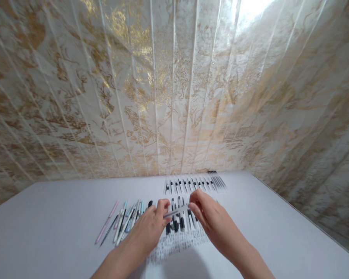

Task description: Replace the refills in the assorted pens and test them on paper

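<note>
A slim, translucent pen barrel (pixel 177 211) with a dark part at its left end spans the gap between my two hands. The fingers of my left hand (pixel 154 217) are closed on its left end, while my right hand (pixel 206 213) pinches the right end. Which part of the pen is a refill and which is a tube is too blurred to tell. Below and behind the hands lies a row of black-ended pen parts (pixel 176 225), partly covered by my fingers. A loose pile of pens (pixel 128 221) in white, pale blue, pink and black lies left of my left hand.
Toward the back of the white table (pixel 61 217) stretches a row of clear pieces with small black parts (pixel 189 185). Several thin dark sticks (pixel 218 181) lie at its right end. Near my forearms is a speckled patch (pixel 177 246). A gold-patterned curtain (pixel 151 97) hangs behind.
</note>
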The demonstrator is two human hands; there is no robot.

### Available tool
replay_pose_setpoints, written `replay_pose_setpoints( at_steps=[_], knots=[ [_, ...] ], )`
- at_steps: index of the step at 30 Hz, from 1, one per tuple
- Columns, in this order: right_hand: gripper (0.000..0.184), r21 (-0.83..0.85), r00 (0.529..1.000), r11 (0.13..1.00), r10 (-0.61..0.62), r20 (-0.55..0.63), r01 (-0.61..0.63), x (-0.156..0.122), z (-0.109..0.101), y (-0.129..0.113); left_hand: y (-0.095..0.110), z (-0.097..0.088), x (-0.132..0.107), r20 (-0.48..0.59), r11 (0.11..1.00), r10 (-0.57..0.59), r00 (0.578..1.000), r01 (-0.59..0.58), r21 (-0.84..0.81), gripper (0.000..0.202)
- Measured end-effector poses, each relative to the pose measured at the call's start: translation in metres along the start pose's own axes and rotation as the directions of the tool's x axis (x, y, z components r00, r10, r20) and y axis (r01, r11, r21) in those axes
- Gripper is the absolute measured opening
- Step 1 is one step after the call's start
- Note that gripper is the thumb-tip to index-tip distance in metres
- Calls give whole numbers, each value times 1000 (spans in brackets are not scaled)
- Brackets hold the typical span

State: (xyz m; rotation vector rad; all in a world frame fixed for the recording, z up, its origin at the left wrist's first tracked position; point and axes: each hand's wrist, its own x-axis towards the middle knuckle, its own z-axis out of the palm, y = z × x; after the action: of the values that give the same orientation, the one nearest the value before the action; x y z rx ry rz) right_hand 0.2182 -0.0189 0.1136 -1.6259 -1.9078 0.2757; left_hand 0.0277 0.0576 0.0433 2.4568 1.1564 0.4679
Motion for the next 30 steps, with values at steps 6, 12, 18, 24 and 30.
replay_pose_setpoints(
  at_steps=[6, 12, 18, 24, 30],
  knots=[
    [38, -194, 995, 976, 95, -32, -99, 7, 16, 8, 3, -1, -3, 12, 1000, 13, 1000, -13, 17, 26],
    [41, -31, 989, 992, 122, 86, -120, 5, -3, 7, 6, -5, -2, 11, 999, -3, 1000, 3, 51, 23],
    [34, -6, 994, 997, 78, 78, -78, 6, 6, 9, 9, -9, -3, 25, 997, -19, 999, 17, 79, 23],
    [43, 30, 991, 993, 112, 78, -114, 6, 2, 10, 13, -12, -4, 41, 996, -14, 999, 10, 90, 22],
    [38, -112, 990, 986, 131, 52, -125, 9, 7, 10, 13, -10, -2, 43, 995, -27, 999, 22, 102, 24]
  ],
)
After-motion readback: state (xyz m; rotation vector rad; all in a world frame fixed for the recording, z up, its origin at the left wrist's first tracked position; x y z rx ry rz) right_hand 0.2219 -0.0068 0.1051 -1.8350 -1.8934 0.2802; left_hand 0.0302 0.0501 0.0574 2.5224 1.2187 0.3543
